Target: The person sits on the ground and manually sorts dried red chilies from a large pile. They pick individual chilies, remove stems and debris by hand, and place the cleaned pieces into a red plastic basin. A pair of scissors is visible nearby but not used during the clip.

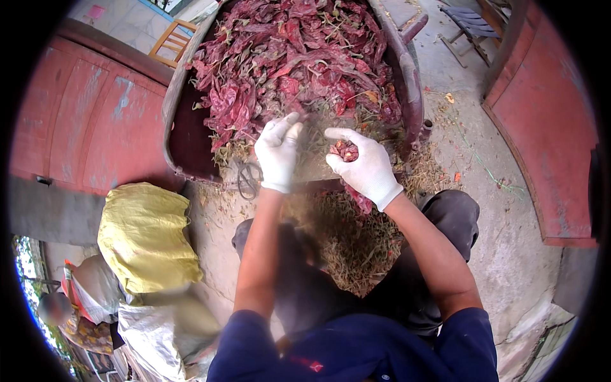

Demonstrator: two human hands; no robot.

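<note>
Both my hands wear white gloves and are held over the near edge of a trough full of dried red chili peppers (pixel 293 63). My right hand (pixel 369 167) is curled around a crumpled dark red dried chili pepper (pixel 345 150). Below that palm hangs more red pepper skin (pixel 360 198). My left hand (pixel 277 151) has its thumb and fingers pinched together, close to the heap. A reddish blur shows at those fingertips, so what they pinch is too smeared to make out.
The trough's dark red metal rim (pixel 412 83) curves around the heap. Dry stems and scraps (pixel 359 254) pile up between my knees. At left stand a yellow woven sack (pixel 147 235) and a white sack (pixel 149 331), with a person (pixel 89 328) beyond. Red metal doors (pixel 547 121) flank both sides.
</note>
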